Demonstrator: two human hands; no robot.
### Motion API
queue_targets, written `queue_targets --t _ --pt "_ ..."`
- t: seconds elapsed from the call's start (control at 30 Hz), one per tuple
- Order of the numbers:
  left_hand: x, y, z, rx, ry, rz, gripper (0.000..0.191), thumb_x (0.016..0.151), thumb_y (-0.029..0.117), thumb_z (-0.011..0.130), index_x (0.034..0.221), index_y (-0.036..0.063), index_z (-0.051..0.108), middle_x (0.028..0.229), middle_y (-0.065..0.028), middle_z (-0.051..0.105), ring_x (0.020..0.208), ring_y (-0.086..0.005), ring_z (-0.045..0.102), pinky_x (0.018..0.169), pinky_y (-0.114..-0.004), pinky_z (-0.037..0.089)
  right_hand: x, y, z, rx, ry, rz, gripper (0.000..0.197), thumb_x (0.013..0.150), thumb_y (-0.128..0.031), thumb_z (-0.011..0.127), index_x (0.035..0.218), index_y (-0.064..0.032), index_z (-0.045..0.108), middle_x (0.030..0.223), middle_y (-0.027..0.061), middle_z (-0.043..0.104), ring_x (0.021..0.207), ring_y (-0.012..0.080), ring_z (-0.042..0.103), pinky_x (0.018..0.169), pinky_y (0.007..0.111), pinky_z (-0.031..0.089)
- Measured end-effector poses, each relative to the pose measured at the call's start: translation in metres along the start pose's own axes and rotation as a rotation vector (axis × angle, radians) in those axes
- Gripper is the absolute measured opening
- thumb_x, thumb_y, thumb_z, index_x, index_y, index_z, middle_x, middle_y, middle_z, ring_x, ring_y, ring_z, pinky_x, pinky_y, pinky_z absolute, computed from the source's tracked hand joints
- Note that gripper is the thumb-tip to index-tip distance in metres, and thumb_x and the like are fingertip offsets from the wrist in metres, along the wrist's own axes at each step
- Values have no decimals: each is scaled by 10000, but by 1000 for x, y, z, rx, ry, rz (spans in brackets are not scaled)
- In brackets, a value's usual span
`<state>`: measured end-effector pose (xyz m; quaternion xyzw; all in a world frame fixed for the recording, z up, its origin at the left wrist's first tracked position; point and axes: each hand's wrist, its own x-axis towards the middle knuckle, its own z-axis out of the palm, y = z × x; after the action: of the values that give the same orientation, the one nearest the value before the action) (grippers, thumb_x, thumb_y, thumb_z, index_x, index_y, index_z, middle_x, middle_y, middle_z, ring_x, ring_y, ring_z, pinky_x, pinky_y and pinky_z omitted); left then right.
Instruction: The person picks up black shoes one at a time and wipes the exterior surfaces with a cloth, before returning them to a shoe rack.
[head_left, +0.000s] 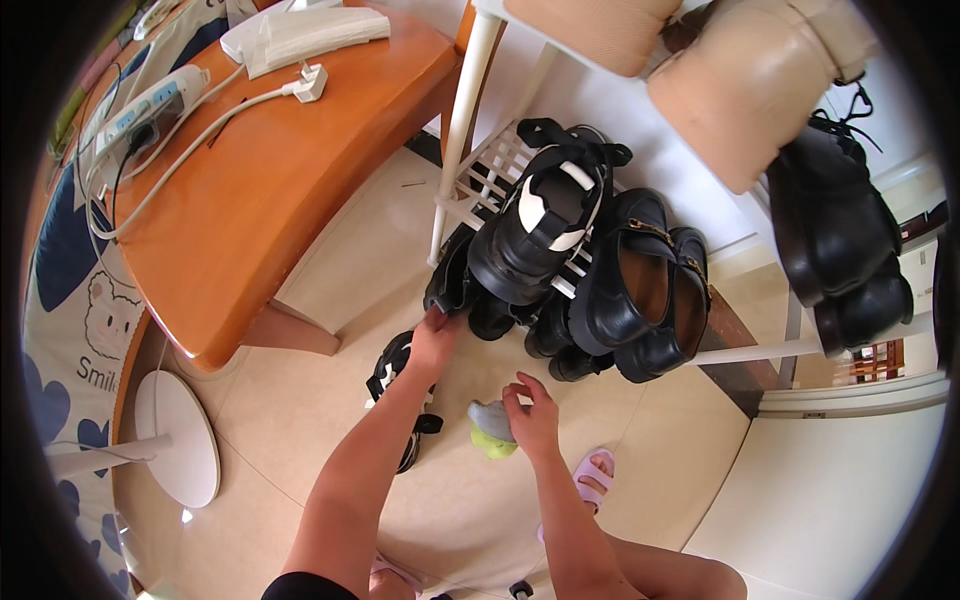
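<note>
My left hand (435, 341) reaches to the lower left of the shoe rack, its fingers at the edge of a black shoe (448, 277); whether they grip it is hard to tell. Between thumb and finger, my right hand (534, 420) holds a grey and yellow-green cloth (493, 429) above the floor. Partly hidden behind my left forearm, a black and white shoe (391, 358) stands on the tiles. On the rack's slats sits a black platform shoe (517, 240) with white patches and a bow. Black loafers (630, 285) with gold-coloured trim stand to its right.
An orange-brown wooden table (300, 157) at the upper left bears a power strip (154, 112) and a white plug (311, 82). Beige boots (750, 82) stand on the rack's upper shelf. A round white stand base (178, 439) is at the left, a white door panel (825, 487) at the right.
</note>
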<state>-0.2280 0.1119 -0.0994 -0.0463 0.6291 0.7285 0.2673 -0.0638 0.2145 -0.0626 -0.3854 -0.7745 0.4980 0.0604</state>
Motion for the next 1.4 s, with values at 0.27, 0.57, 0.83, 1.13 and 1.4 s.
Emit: queue_targets --t 0.27,0.57,0.83,1.13,1.4 --pt "-72 35 -6 427 -599 -130 829 891 510 607 1496 71 249 1443 -156 399 1332 -272 384 1095 -370 306 -11 -44 -12 37 -49 -56 318 891 -210 622 1138 -10 618 839 128 703 675 184 662 650 293 509" --pt "-127 123 42 594 -572 243 870 881 546 607 1507 86 216 1415 -156 418 1311 -272 411 1095 -362 314 -3 -92 -28 814 -83 -85 354 998 -312 470 1020 -2 639 929 66 643 854 133 563 788 283 454" --pt "-172 201 25 401 -343 219 541 874 326 699 1315 58 539 1167 -111 624 1050 -211 591 912 -327 471 -31 -220 -104 -134 -430 -478 398 1002 -326 402 1050 18 596 1023 217 655 961 378 616 825 411 470" --pt "-166 186 -4 202 -98 -13 321 802 208 694 1058 17 655 939 -97 675 819 -197 644 735 -331 522 -88 -265 -213 -486 69 -1454 192 783 -66 661 971 -26 654 1053 120 608 1025 304 577 878 417 467" --pt "-169 188 61 620 -162 183 370 753 346 730 904 11 691 808 -117 675 742 -200 634 727 -346 496 -80 -296 -273 -771 680 -1052 560 797 -248 707 1298 -87 515 1207 176 542 1132 341 510 983 458 361"
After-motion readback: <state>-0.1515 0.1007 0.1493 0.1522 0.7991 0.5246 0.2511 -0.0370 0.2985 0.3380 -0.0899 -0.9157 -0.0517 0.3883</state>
